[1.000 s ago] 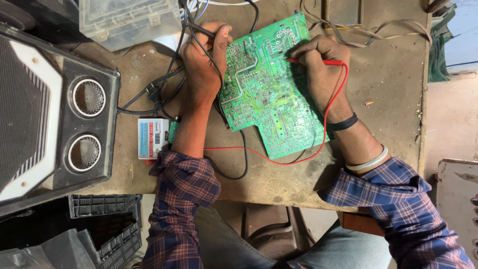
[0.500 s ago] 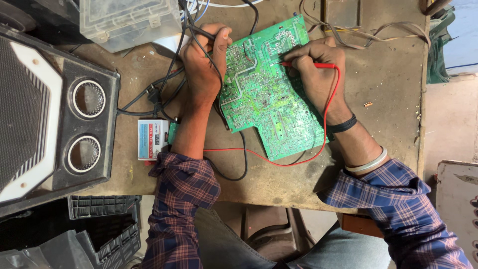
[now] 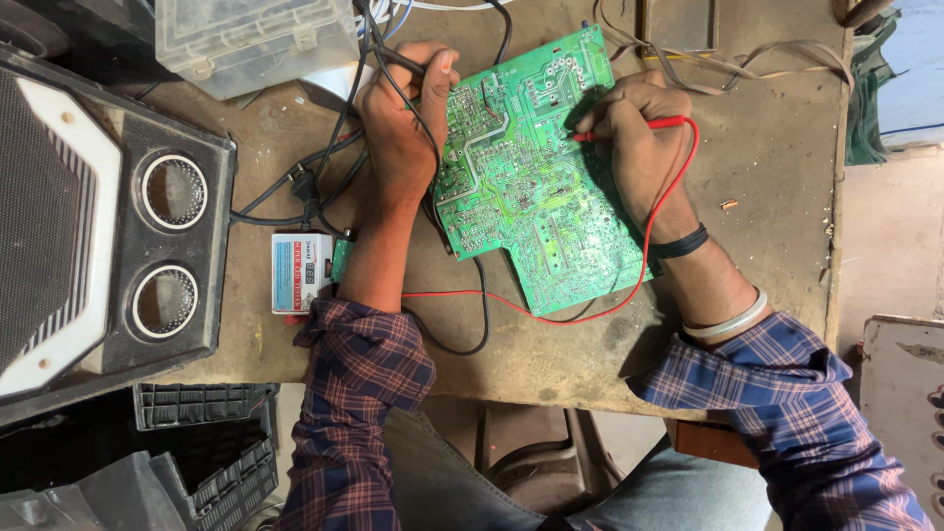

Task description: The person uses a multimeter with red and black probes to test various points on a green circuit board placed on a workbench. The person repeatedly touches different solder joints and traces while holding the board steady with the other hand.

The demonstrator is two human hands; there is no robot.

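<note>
A large green circuit board (image 3: 526, 187) lies solder side up on the worn brown bench (image 3: 767, 216). My left hand (image 3: 403, 118) grips a black test probe with its black lead and presses it on the board's upper left edge. My right hand (image 3: 639, 133) pinches a red test probe (image 3: 629, 128), its tip touching the board near the upper right. The red lead (image 3: 649, 265) loops under the board toward a small white meter (image 3: 300, 272) beside my left forearm.
A black speaker cabinet (image 3: 108, 226) with two round ports fills the left side. A clear plastic box (image 3: 251, 34) stands at the back. Loose cables (image 3: 295, 187) run between them. Black crates (image 3: 206, 442) sit below the bench edge. A small screw (image 3: 729, 205) lies at right.
My right hand has shifted the red probe tip slightly left along the board's upper right area. The left hand holds its place.
</note>
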